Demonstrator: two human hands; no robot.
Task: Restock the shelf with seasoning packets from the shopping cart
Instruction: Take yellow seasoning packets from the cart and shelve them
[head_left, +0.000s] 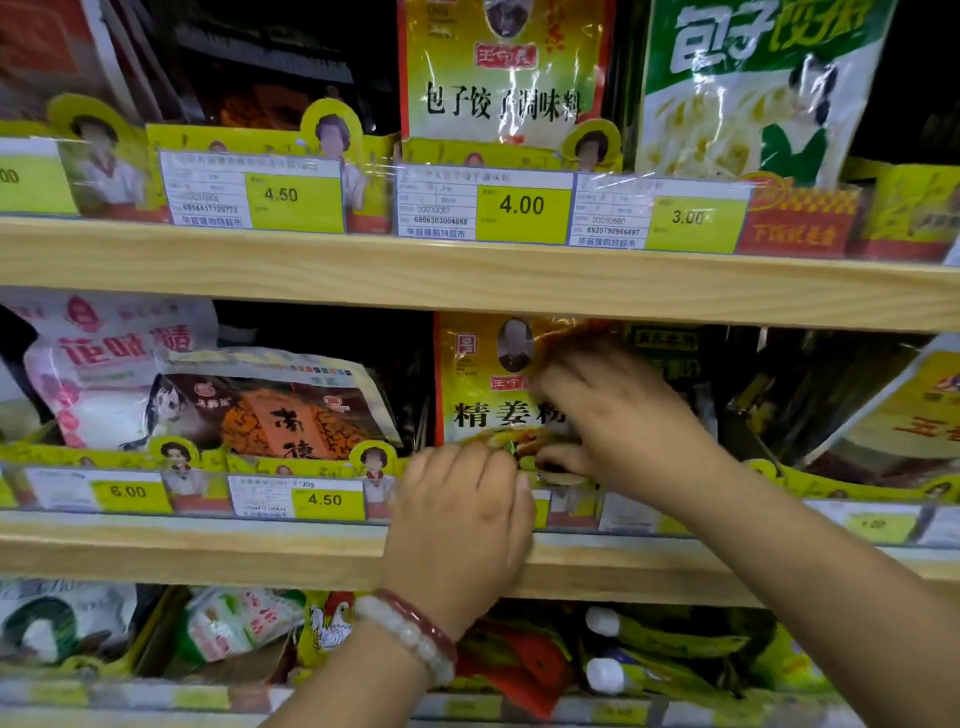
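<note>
Head view: both hands work the yellow ginger packet (480, 384) into the middle shelf (208, 551), at twelve o'clock of the left hand (462, 519). Left grip pinches its bottom edge; right hand (618, 415) is blurred, grip unclear. Seating unfinished; cart unseen.

A glossy yellow plastic seasoning packet (485, 384), printed with a small oval portrait, red labels and large black characters, stands upright on the middle light wooden shelf (260, 551). Its lower edge sits behind the yellow price-tag strip along that shelf's front lip. Its right part and bottom are hidden by two hands. It stands just right of a tilted brown-and-orange packet and below the shelf board above.
</note>
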